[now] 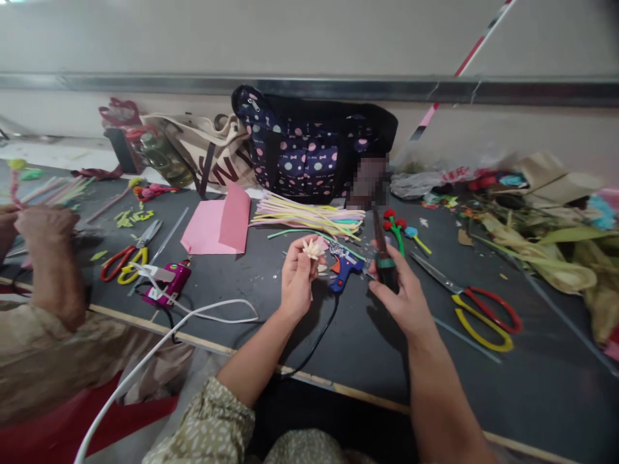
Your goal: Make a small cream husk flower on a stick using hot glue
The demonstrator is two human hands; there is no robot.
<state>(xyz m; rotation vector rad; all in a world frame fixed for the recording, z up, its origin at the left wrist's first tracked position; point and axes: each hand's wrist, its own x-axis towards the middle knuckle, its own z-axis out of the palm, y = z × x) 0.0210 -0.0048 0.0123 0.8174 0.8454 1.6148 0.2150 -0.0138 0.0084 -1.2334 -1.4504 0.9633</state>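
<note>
Between the fingertips of my left hand [298, 277] is a small cream-coloured flower [312, 249] with thin, pointed petals. My right hand [399, 290] is wrapped round a dark rod-like tool [382, 248] with a green band, held upright; its exact kind is unclear. On the table between my hands lies a blue glue gun [345, 269] with an orange trigger and a black cord. A few pale petal-like pieces lie beside it. Right of the tool are a pipe-cleaner flower [397, 232] with red heads and a blue-headed one [416, 237].
Scissors [483, 316] with red and yellow handles lie right, near corn husks [546, 251]. Behind are a pipe-cleaner bundle [304, 216], pink paper [215, 222] and a patterned bag [309, 145]. A purple device [171, 283] and white cable lie left, near another person's hand [48, 232].
</note>
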